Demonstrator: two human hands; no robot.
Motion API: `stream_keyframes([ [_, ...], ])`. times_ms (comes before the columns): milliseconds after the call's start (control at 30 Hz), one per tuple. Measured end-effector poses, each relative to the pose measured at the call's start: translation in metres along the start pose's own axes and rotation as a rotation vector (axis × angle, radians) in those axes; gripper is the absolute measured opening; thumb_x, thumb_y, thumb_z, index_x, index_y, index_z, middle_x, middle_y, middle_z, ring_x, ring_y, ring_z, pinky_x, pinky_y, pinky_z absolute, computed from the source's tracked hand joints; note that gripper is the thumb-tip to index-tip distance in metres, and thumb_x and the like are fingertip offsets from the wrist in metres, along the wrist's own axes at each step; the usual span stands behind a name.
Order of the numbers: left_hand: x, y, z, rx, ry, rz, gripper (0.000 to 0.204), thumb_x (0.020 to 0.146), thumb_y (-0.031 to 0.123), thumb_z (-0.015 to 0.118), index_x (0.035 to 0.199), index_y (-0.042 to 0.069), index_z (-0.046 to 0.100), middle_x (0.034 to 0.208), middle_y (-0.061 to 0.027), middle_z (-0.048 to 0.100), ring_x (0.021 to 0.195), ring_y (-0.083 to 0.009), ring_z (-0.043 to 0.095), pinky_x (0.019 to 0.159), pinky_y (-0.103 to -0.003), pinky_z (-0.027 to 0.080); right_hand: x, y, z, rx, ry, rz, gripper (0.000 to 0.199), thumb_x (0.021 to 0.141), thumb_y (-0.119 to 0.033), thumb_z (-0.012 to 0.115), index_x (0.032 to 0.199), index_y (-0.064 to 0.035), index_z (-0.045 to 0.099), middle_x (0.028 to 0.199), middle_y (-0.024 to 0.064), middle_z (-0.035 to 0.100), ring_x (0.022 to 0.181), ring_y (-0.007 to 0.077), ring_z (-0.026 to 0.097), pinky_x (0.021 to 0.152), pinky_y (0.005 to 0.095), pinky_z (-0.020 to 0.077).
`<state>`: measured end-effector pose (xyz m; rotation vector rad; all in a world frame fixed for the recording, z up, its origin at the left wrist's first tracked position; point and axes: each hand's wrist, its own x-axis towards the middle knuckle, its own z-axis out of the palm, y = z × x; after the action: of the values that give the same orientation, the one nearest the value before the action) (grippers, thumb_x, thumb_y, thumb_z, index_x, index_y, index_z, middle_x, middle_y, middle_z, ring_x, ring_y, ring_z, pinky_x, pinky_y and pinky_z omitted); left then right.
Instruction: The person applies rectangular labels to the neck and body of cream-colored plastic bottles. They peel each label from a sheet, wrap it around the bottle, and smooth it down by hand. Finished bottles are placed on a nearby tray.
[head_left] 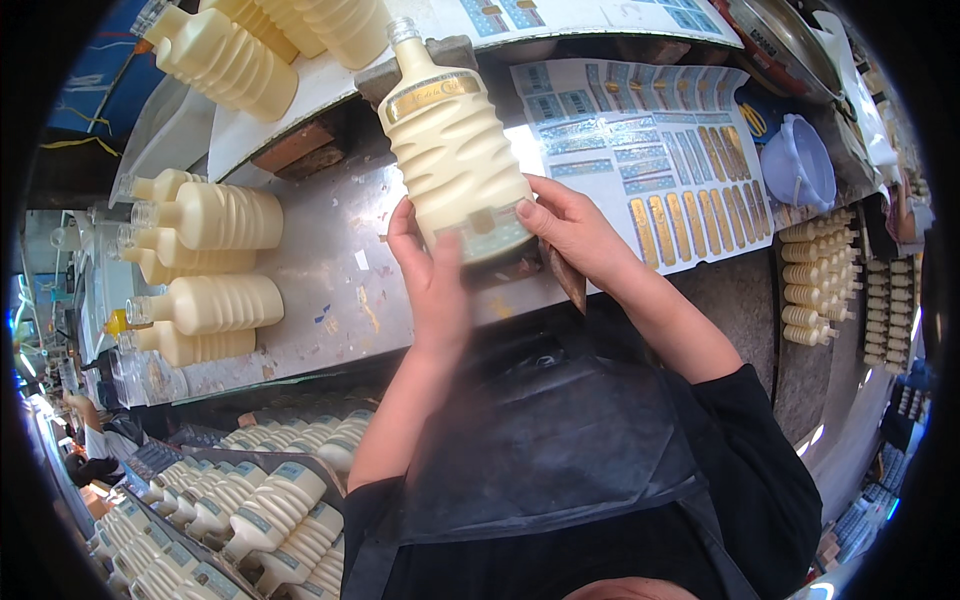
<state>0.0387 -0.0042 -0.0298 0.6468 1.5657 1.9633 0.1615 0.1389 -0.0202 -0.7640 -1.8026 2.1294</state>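
Observation:
A cream-coloured glass bottle (450,150) with wavy ridges lies tilted over the metal worktop, its neck pointing away from me. A gold label sits below its neck, and a blue label (485,232) is on the lower body. My left hand (432,285) grips the lower left side, its thumb blurred by motion near the blue label. My right hand (578,225) grips the lower right side, thumb pressed at that label's edge. Under the right hand a brown pointed piece (565,280) shows; its kind is unclear. A grey block (452,52) stands behind the bottle's neck.
Sheets of blue and gold labels (640,150) lie to the right, beside a lilac bucket (798,165). Several unlabelled cream bottles (225,215) lie at left; others (230,65) stand at the far left. Crated labelled bottles (275,510) fill the lower left.

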Motion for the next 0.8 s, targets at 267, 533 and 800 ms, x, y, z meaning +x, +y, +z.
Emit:
stream_keyframes([
  [267,0.003,0.001,0.001,-0.018,0.025,-0.029,0.064,0.105,0.023,0.056,0.155,0.002,0.022,0.153,-0.0167,0.037,0.142,-0.0247,0.037,0.121,-0.04,0.027,0.0,0.0,0.0,0.014,-0.014,0.01,0.057,0.107,-0.036,0.058,0.148,0.0023,0.05,0.135,0.0088,0.064,0.123,0.0149,0.057,0.105,0.0312,0.0458],
  [533,0.005,0.006,-0.001,-0.133,0.04,-0.075,0.065,0.105,0.026,0.057,0.156,0.004,0.023,0.15,-0.0151,0.04,0.14,-0.0237,0.039,0.12,-0.039,0.027,-0.007,-0.043,-0.022,0.199,0.147,0.006,0.029,0.097,-0.01,0.064,0.125,-0.0048,0.067,0.11,0.0003,0.067,0.102,0.0097,0.062,0.091,0.0254,0.0485],
  [800,0.005,0.005,-0.006,-0.092,0.033,-0.057,0.054,0.107,0.019,0.052,0.153,0.001,0.031,0.152,-0.017,0.043,0.14,-0.0252,0.043,0.118,-0.04,0.034,-0.024,-0.05,0.024,-0.856,0.389,-0.793,0.03,0.083,0.005,0.073,0.112,-0.003,0.071,0.098,0.0129,0.07,0.088,0.027,0.072,0.073,0.0342,0.0574],
])
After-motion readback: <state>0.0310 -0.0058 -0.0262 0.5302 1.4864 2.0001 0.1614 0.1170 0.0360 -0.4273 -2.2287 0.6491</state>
